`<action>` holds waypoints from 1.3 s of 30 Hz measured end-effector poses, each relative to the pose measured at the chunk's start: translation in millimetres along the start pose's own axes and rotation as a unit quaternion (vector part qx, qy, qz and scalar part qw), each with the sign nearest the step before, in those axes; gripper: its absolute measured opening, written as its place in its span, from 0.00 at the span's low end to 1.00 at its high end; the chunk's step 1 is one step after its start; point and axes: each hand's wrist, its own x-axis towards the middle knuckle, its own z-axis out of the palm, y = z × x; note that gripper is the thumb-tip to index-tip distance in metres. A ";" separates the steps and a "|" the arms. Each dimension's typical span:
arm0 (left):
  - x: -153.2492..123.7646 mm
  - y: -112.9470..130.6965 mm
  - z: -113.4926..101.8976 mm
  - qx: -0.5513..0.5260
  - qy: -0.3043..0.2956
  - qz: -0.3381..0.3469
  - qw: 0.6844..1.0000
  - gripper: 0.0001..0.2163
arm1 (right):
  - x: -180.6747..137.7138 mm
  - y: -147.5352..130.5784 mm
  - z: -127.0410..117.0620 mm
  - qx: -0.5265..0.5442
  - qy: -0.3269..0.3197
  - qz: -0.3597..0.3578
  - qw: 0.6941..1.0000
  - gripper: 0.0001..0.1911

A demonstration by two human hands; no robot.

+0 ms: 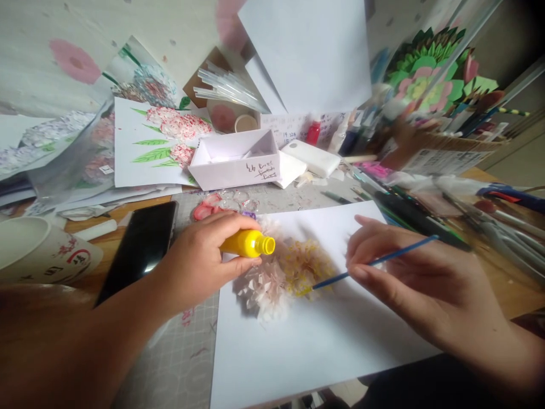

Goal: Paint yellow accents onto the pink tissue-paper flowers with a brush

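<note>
My left hand (pixel 208 250) is closed around a small yellow paint bottle (pixel 244 243), which lies tilted with its uncapped mouth facing right. Between thumb and fingers, my right hand (pixel 409 278) pinches a thin blue paintbrush (pixel 332 280). The brush's yellow tip meets the lower part of a yellow-dabbed paper flower (pixel 310 262). Beside it, to the left, is a pale pinkish-white paper flower (pixel 268 289), partly under the bottle and my left fingers. Both flowers rest on a white sheet of paper (pixel 340 352).
A black phone (pixel 140 244) and a paper cup (pixel 38 250) lie left of my forearm. Behind the sheet stand a white paper box (pixel 238 165), a white power bank (pixel 313 158) and a red bottle (pixel 314 132). Pens and tools crowd the right, near a cardboard box (pixel 447 159).
</note>
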 end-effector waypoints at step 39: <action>0.5 -4.0 0.1 0.025 -0.006 0.006 1.000 0.12 | 4.6 -4.4 3.5 0.020 0.015 -0.005 1.000 0.07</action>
